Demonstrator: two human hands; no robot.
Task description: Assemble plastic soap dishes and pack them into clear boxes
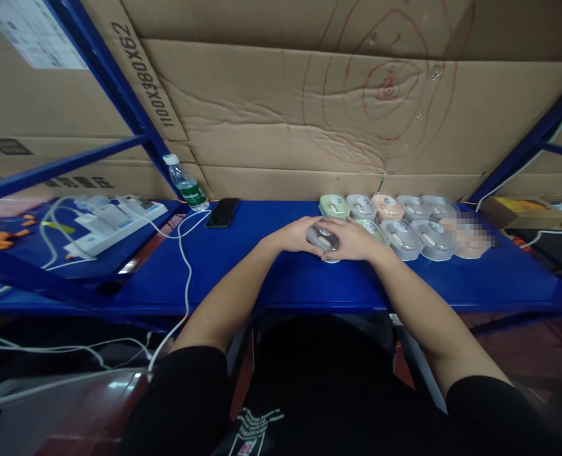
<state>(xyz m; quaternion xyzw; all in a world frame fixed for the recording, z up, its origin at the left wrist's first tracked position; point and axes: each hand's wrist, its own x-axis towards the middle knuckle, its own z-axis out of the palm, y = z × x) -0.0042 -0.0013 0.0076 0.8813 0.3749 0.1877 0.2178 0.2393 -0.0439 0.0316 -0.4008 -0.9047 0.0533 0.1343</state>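
Observation:
Both my hands are wrapped round a small grey lidded container (323,239) on the blue shelf. My left hand (296,235) grips its left side, and my right hand (350,239) its right side, with the thumbs close together at the front. The lid carries a pale oblong tab and a round sticker. Close by on the right stand similar containers in two rows: a green one (334,206), a peach one (388,208), and several grey ones such as the front grey container (401,239). My right hand partly hides a second green container (374,230).
A water bottle (186,183) and a black phone (223,213) sit at the back left. White cables (186,278) hang over the front edge near a power strip (114,228). Blue posts (133,107) and a cardboard wall (262,114) enclose the shelf. An open carton (523,213) stands right.

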